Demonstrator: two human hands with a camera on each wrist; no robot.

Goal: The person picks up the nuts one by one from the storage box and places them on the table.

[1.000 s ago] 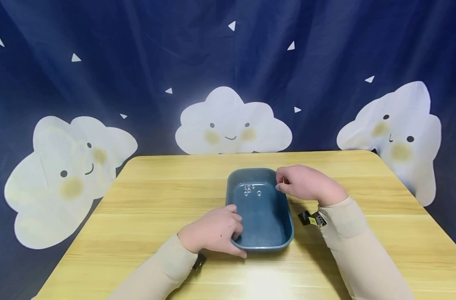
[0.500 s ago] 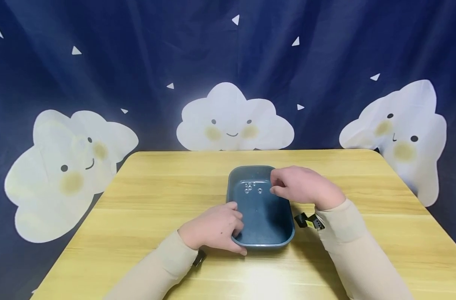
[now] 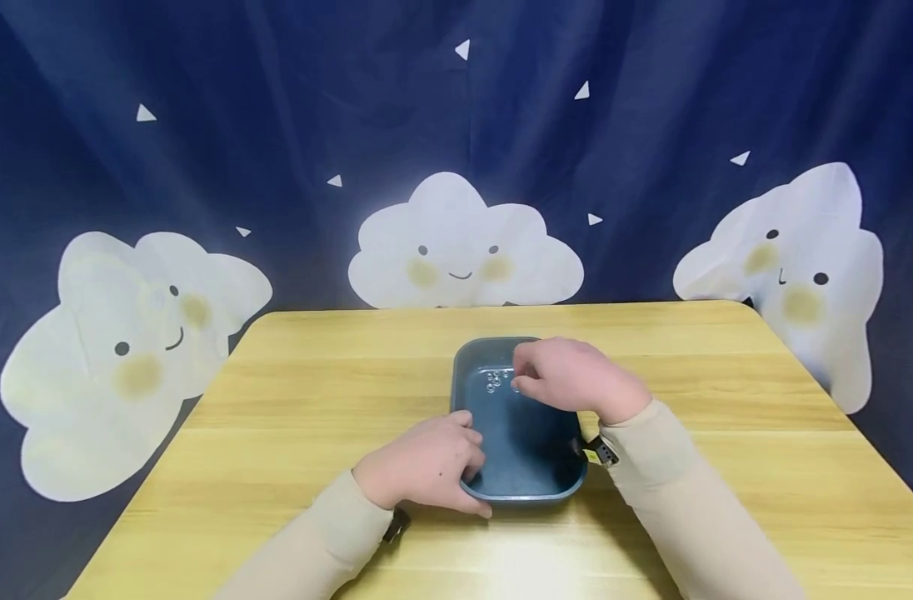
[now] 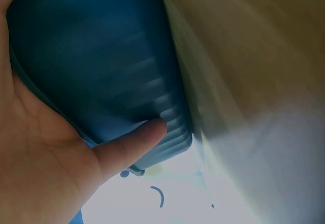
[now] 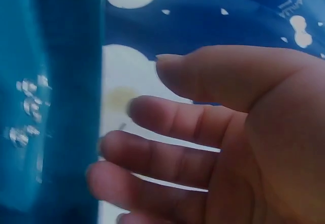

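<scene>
A dark blue rectangular plastic bin (image 3: 511, 450) stands on the table. My left hand (image 3: 426, 460) grips its near left corner, fingers hooked over the rim; in the left wrist view the thumb (image 4: 133, 145) lies along the ribbed outer wall. Several small shiny ring-shaped metal pieces (image 3: 493, 382), like nuts, lie on the bin's floor towards the far end. Over the bin's far right part is my right hand (image 3: 572, 377), its bent fingertips close to a single piece right of the cluster. The right wrist view has thumb and fingers (image 5: 167, 158) apart, holding nothing.
The light wood-grain table (image 3: 314, 400) extends on both sides of the bin. Behind it hangs a navy curtain (image 3: 396, 100) with smiling clouds. A small black camera (image 3: 599, 451) on the right wrist overlaps the bin's right wall in the head view.
My right hand has moved left from the bin's right rim to over its inside, its fingertips now near the single metal piece. The left hand keeps its grip on the corner.
</scene>
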